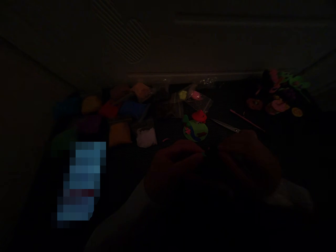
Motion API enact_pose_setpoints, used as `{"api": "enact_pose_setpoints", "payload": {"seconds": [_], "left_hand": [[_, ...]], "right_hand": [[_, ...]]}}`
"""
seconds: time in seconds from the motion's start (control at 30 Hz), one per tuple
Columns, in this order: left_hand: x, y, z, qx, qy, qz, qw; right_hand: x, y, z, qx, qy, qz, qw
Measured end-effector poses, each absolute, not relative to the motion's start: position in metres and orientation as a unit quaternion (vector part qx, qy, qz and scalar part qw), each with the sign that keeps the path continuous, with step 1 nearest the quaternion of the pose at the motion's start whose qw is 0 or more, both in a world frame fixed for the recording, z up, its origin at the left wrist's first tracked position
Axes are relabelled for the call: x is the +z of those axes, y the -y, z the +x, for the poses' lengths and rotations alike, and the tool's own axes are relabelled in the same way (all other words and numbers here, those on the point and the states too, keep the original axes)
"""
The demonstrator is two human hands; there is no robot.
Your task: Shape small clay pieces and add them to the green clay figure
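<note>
The left hand's (172,162) thumb and forefinger were pinched together on a tiny greenish bit (204,153), which poked out at the fingertips; the right hand (250,164) was curled opposite, a gap between the two, and it was too dark to tell whether its fingers held anything. A pale sleeve (120,215) ran up to the left wrist, and a pale cuff (290,196) circled the right one. To the left glowed a bluish slab (84,178), its surface blurred into blocks. Just beyond the left fingertips lay a round green piece (195,131) with darker blue and brown marks, a red cap-shaped piece (199,116) touching its upper edge. Scissors (225,125) lay just past the right hand, and a thin pink stick (246,119) slanted farther right. Left of the green piece sat a bag of white material (146,137), then an orange one (120,133); a blue bag (132,109) and a red bag (109,109) lay behind. Farther back, a clear bag (203,102) held a pink lump (196,95), and coloured pieces (279,105) were clustered at far right.
</note>
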State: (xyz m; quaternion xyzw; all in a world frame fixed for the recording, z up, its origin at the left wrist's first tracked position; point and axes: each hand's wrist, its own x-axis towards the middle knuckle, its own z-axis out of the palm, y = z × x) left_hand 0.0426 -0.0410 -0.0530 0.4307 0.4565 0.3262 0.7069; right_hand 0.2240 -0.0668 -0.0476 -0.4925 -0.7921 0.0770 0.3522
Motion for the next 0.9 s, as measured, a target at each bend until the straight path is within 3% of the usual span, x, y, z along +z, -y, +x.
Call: {"api": "enact_pose_setpoints", "payload": {"seconds": [0.13, 0.3, 0.63, 0.9], "left_hand": [[-0.051, 0.043, 0.043, 0.349, -0.431, 0.425, 0.715], [-0.047, 0.047, 0.044, 0.365, -0.417, 0.419, 0.719], [-0.043, 0.049, 0.045, 0.327, -0.395, 0.443, 0.735], [-0.04, 0.049, 0.043, 0.29, -0.385, 0.43, 0.763]], "right_hand": [[-0.058, 0.055, 0.266, 0.005, 0.709, -0.597, 0.375], [-0.064, 0.042, 0.316, 0.021, 0.701, -0.655, 0.282], [0.0, 0.07, 0.241, 0.155, 0.819, -0.468, 0.295], [-0.001, 0.06, 0.23, 0.232, 0.852, -0.398, 0.247]]}}
